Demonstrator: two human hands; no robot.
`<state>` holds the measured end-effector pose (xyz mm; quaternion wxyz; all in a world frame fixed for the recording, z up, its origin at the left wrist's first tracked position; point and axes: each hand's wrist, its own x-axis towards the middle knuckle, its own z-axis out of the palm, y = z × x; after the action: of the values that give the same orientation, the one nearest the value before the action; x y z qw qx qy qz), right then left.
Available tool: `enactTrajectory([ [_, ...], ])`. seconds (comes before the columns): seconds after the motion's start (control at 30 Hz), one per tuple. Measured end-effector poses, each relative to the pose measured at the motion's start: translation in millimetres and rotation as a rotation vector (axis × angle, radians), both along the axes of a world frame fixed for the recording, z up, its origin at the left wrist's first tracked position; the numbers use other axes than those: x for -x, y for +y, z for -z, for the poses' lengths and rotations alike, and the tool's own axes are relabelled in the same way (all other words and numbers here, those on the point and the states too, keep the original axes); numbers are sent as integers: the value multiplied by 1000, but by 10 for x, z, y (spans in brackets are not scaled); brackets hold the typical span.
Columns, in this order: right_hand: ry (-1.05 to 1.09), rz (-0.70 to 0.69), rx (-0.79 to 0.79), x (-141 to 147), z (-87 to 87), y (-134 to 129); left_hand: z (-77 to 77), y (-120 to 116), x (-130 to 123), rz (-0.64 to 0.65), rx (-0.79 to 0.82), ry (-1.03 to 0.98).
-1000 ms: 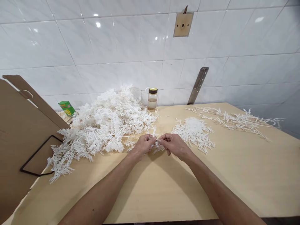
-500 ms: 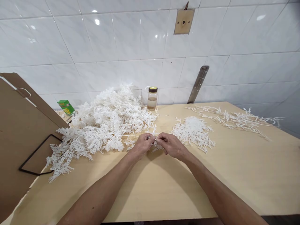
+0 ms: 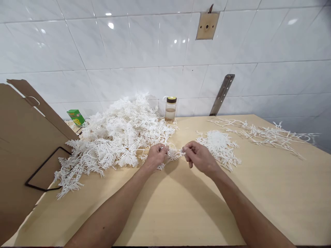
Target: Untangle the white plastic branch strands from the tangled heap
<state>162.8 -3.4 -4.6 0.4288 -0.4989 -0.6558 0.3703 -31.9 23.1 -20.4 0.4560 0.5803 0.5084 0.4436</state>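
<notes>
My left hand [image 3: 157, 155] is closed, thumb against fingers, on a white branched plastic sprig [image 3: 173, 154] near the middle of the table. The sprig reaches across the gap toward my right hand [image 3: 198, 157], whose fingertips are pinched at its right end. Behind and left of my left hand rises a large heap of white branching sprigs [image 3: 124, 134]. Just beyond my right hand lies a smaller pile of short white pieces [image 3: 219, 146]. Exactly what the fingertips cover is hidden.
Long bare white stems [image 3: 261, 134] lie at the right back of the wooden table [image 3: 170, 213]. A lidded bottle [image 3: 170, 111] stands by the tiled wall. On the left are a cardboard box [image 3: 23, 148] with a black wire handle [image 3: 38, 172] and a green box [image 3: 76, 117].
My hands have moved apart, the right one shifting to the right. A stretch of the white sprig now shows between them. The view has shifted slightly.
</notes>
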Motion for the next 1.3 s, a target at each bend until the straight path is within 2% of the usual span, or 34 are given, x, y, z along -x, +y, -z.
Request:
enactTrajectory([
  [0.13, 34, 272, 26, -362, 0, 136, -35, -40, -15, 86, 110, -162],
  [0.2, -111, 434, 11, -527, 5, 189, -58, -58, -26, 93, 130, -171],
  [0.27, -342, 583, -48, -659, 16, 230, -81, -77, -31, 97, 111, -139],
  [0.37, -558, 681, -160, -722, 21, 252, -106, -117, -45, 88, 42, -48],
  [0.43, -507, 627, -238, -627, 0, 222, -109, -151, -67, 87, -8, 35],
  [0.53, -316, 423, -381, -318, -49, 119, -89, -193, -114, 92, -77, 129],
  [0.6, -291, 256, -432, -95, -65, 46, -72, -206, -140, 91, -100, 162],
  [0.67, -315, 192, -433, 64, -54, 1, -63, -209, -153, 89, -106, 179],
  [0.83, -335, 152, -314, 152, 23, 12, -85, -216, -149, 97, -90, 169],
  [1.03, -322, 140, -282, 184, 36, 20, -105, -232, -169, 146, -36, 118],
  [1.17, -312, 153, -263, 185, 37, 1, -148, -232, -150, 170, 120, -56],
  [1.3, -353, 72, -242, 152, 12, -19, -232, -231, -96, 146, 287, -227],
])
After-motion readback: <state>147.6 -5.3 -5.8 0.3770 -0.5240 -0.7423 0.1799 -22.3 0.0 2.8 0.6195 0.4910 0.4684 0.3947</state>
